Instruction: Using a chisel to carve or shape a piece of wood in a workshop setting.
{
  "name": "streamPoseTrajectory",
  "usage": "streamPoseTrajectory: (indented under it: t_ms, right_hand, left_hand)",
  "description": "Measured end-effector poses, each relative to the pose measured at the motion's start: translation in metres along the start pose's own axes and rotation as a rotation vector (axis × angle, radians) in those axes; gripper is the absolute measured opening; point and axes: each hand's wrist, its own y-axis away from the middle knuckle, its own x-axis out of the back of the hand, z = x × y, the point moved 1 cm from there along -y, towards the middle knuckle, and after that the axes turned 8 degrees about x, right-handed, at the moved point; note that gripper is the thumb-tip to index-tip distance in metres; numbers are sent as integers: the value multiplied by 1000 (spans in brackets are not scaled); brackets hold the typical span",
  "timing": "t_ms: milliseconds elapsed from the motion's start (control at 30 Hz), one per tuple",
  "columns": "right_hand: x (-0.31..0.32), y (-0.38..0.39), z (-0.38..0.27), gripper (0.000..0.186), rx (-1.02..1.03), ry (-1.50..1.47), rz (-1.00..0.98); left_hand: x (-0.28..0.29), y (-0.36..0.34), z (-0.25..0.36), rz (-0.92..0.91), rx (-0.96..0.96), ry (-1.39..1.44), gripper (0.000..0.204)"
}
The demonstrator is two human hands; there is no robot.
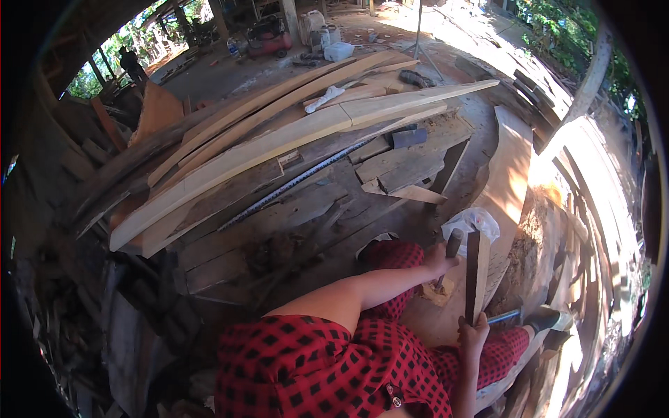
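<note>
My left hand [440, 262] is closed around a chisel [454, 242] with a round wooden handle. The tool stands nearly upright, its lower end at a light, chipped patch [437, 292] on a wide plank [512, 164]. In my right hand [474, 330] is a long, squared wooden club [478, 268], gripped at its lower end and pointing up. The club stands just right of the chisel, apart from it. A clear plastic bag [479, 220] lies on the plank beyond both hands. Close by my right hand is a bluish metal bar [504, 316], partly hidden.
Long curved boards [279, 139] lie stacked ahead to the left, with a white object [325, 98] on top. A patterned strip [300, 182] and wood offcuts [411, 164] lie nearer. Slabs pile up at right. A red machine [268, 40] and white containers [338, 51] stand far back.
</note>
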Motion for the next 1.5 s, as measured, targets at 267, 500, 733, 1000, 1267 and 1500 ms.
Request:
streamPoseTrajectory:
  t_ms: [267,500,733,1000,1267,1500]
  right_hand:
    - [-36,24,88,10,-235,-140,15]
    - [-38,23,105,14,-248,-135,-52]
    - [-41,18,88,17,-321,-165,-69]
    - [-35,20,96,13,-327,-227,-95]
    - [-35,23,94,24,-215,-14,-25]
    - [-37,0,125,26,-282,-85,-78]
  left_hand:
    - [-15,-19,-47,266,124,281,37]
    - [5,9,-49,229,353,518,28]
    - [13,1,-12,-472,-57,354,18]
    - [-1,4,-13,-618,-70,303,21]
    - [15,4,-2,-451,177,527,17]
    - [31,-3,11,-459,131,405,36]
